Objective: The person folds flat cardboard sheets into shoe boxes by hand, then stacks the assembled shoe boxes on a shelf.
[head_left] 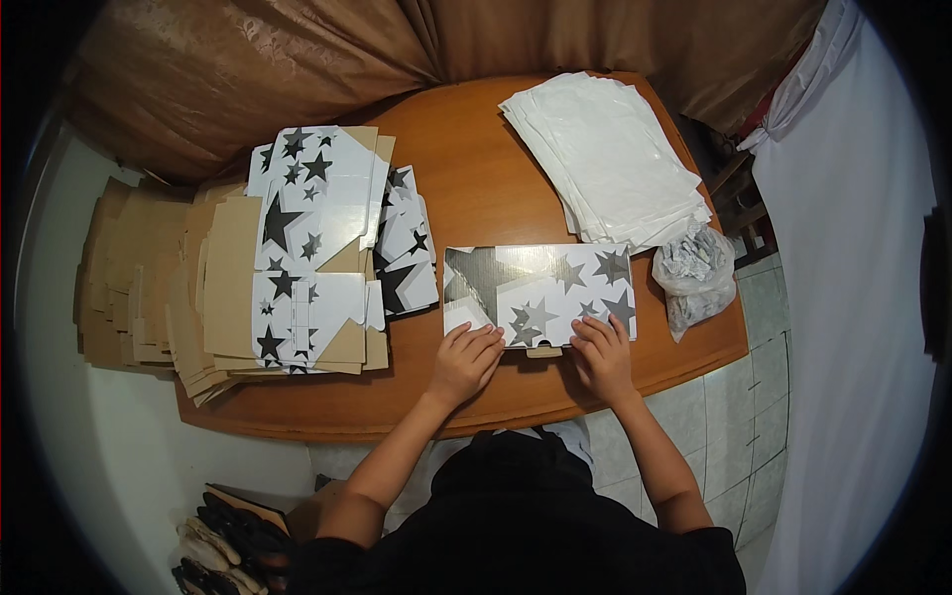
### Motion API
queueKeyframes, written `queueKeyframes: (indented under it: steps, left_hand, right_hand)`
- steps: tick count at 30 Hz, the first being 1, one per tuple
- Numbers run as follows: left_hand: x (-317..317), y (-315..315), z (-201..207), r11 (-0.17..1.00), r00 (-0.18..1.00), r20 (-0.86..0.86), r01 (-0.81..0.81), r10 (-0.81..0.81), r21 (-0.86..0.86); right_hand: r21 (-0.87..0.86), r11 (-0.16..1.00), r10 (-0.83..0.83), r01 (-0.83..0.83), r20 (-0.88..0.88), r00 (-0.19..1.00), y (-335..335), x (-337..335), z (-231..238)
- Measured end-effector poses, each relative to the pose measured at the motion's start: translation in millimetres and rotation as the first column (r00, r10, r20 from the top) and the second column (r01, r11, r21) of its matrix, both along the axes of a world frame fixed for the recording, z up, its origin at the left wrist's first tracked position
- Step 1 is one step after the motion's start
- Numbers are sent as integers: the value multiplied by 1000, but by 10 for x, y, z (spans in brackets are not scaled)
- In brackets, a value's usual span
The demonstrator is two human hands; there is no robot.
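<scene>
A closed, flat cardboard box (531, 288), white with black and grey stars, lies before me on the table. At its near edge a small brown tab sticks out below a dark notch. My left hand (468, 362) rests on the near left part of the box, fingers laid over the edge onto the lid. Over the near right part, my right hand (603, 359) lies likewise, its fingers stretched onto the lid. Both hands are open, one on each side of the tab. The undersides of the fingers are hidden.
Left of the box stand stacked flattened star-printed cartons (337, 228) and brown cardboard sheets (233, 278). White plastic bags (605, 149) are piled at the far right. A clear bag of crumpled grey-white material (694, 276) sits by the right edge of the wooden table (466, 139).
</scene>
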State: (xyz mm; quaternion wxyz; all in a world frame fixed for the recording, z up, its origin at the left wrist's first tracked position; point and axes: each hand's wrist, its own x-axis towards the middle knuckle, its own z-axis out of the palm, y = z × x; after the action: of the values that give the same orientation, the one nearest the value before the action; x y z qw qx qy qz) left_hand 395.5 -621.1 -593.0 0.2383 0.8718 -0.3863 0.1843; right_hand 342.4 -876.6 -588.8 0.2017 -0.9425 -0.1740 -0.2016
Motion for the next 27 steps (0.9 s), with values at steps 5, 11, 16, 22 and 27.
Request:
queueKeyframes:
  steps: [5,11,16,22,27]
  left_hand:
    - [-95,-197,104,998,996,-68,59,-61,-25]
    - [-109,-350,9,994,995,-40,85,-88,-75]
    - [-110,-403,43,991,995,-66,68,-76,-113]
    - [-116,-382,39,993,996,-46,78,-83,-92]
    - [-102,-337,27,992,993,25,113,-112,-52]
  right_hand:
    - [-61,997,45,-45,2,999,157,-55,1]
    - [-68,997,31,-31,9,999,184,-45,-8]
    - [-169,976,180,-138,271,946,110,-49,-108]
    - [-126,976,204,-178,238,950,118,-24,-156]
    - [-96,985,165,-144,264,950,160,-22,-144]
